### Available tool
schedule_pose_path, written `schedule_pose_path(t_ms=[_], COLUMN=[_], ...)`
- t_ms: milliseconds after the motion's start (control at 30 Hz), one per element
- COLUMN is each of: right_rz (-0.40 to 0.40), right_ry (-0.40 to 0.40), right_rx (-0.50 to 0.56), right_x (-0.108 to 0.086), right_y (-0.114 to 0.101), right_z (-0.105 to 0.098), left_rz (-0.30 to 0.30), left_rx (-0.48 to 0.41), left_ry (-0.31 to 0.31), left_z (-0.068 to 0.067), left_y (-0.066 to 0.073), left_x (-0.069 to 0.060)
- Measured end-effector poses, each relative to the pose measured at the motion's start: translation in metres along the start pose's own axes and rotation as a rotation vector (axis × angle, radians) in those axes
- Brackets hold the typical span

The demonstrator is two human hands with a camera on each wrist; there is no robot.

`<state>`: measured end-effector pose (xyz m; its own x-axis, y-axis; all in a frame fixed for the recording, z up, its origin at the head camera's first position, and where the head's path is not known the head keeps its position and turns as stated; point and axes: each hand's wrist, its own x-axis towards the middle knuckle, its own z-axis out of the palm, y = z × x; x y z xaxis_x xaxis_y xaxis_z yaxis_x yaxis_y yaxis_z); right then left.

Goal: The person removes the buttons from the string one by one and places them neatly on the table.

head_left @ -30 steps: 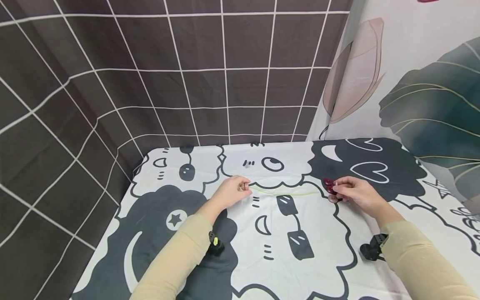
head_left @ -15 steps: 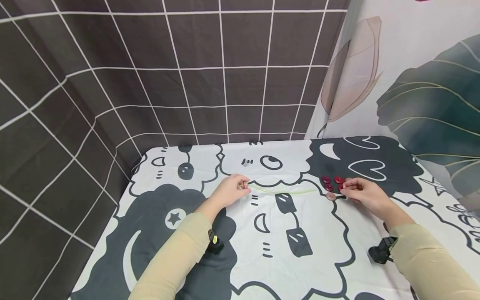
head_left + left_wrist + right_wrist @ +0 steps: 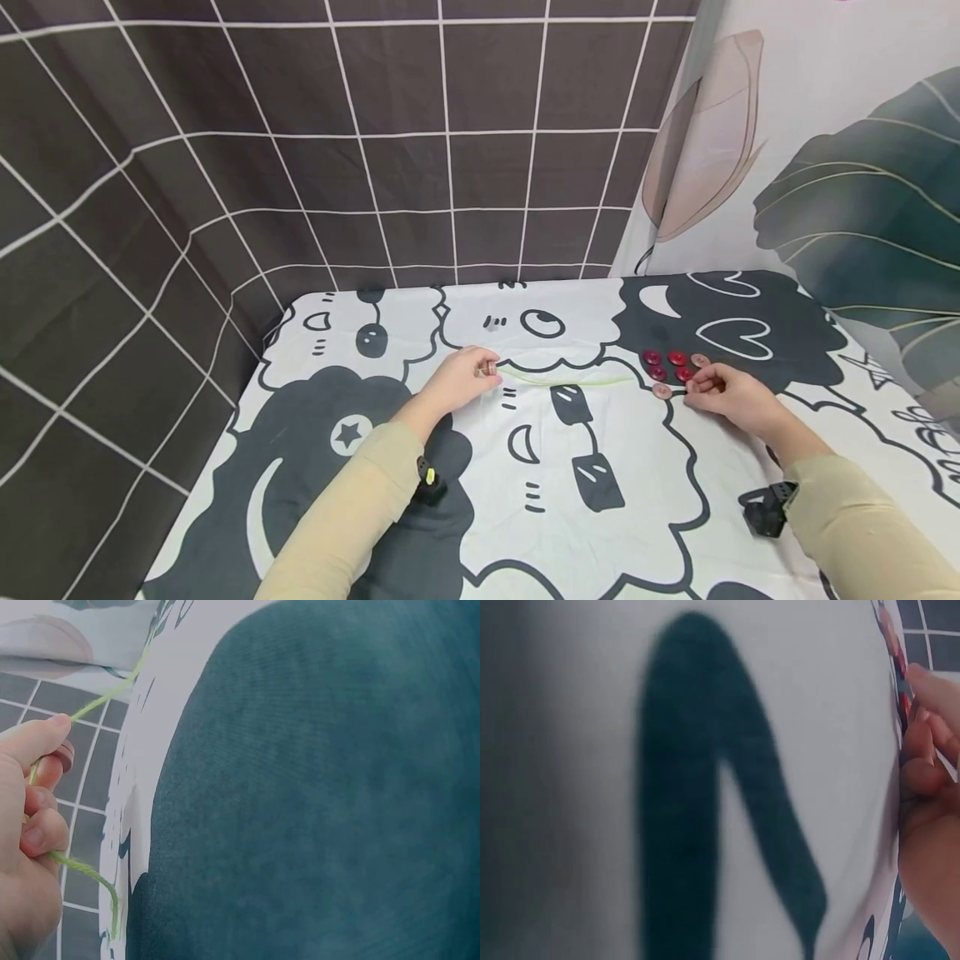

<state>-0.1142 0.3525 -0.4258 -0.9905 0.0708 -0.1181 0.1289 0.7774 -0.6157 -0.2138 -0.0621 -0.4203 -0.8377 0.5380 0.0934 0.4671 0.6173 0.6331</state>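
Note:
In the head view my left hand (image 3: 459, 382) pinches a pinkish-brown disc, which looks like a button (image 3: 66, 755), together with a green cord (image 3: 570, 383). The left wrist view shows the cord running out past the thumb, with a short tail hanging below the curled fingers. From that hand the cord stretches right across the cloth. My right hand (image 3: 731, 398) is low over the cloth, its loosely curled fingertips beside a red button (image 3: 683, 374). More red buttons (image 3: 657, 372) lie close by, with a pinkish button (image 3: 662, 391) in front and another pinkish button (image 3: 701, 360) behind.
A black-and-white cartoon cloth (image 3: 555, 533) covers the table. Behind and to the left hangs a dark grid curtain (image 3: 405, 175); a leaf-patterned curtain (image 3: 847, 192) hangs at the right. Each forearm wears a wrist camera (image 3: 767, 508).
My right hand has drawn back to the right, uncovering the red buttons and a pinkish button, now spread apart on the cloth. The left hand keeps its pinch, almost still.

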Motion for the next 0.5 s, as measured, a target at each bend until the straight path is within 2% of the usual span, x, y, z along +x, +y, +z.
schedule_pose_path(t_ms=[233,500], right_rz=[-0.001,-0.023], right_ry=[-0.001,0.042], right_rx=[-0.098,-0.128], right_x=[0.003,0.0018], right_y=[0.0032,0.004], right_z=[0.0032,0.0047], left_rz=[0.001,-0.013], left_rx=[-0.005,-0.009], left_ry=[-0.002,-0.003], left_z=[-0.0004,-0.0014], left_y=[0.0009,0.0016], left_x=[0.0007,-0.0008])
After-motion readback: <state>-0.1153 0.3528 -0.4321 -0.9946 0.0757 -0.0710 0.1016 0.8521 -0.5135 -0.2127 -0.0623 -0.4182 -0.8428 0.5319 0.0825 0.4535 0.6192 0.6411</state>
